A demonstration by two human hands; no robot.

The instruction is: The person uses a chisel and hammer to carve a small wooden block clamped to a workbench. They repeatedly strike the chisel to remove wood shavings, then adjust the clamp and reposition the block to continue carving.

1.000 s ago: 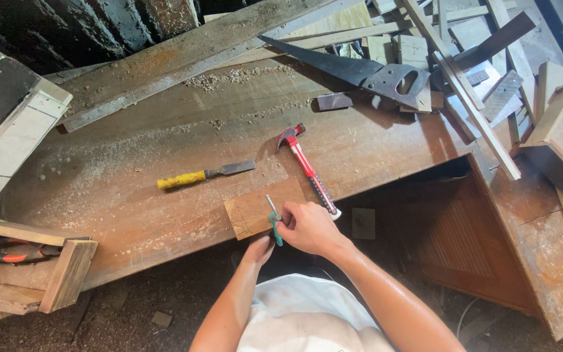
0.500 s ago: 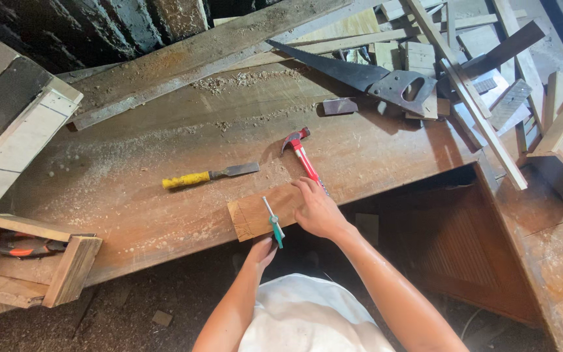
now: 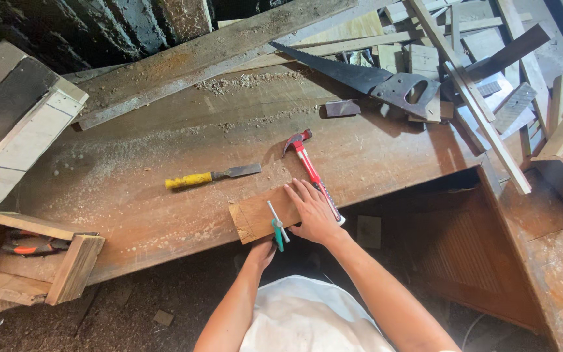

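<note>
Partly hidden left hand (image 3: 261,249) under bench edge, right hand (image 3: 312,212) flat on wood block (image 3: 255,217)

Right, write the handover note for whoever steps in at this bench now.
Right hand lies flat on the small wood block at the workbench front edge. Left hand is below that edge, by a teal-handled tool lying across the block; its grip is hidden. Red hammer lies beside the right hand, yellow-handled chisel further left, handsaw at the back. No cut or fresh mark visible on the block; all work on it remains.
</note>
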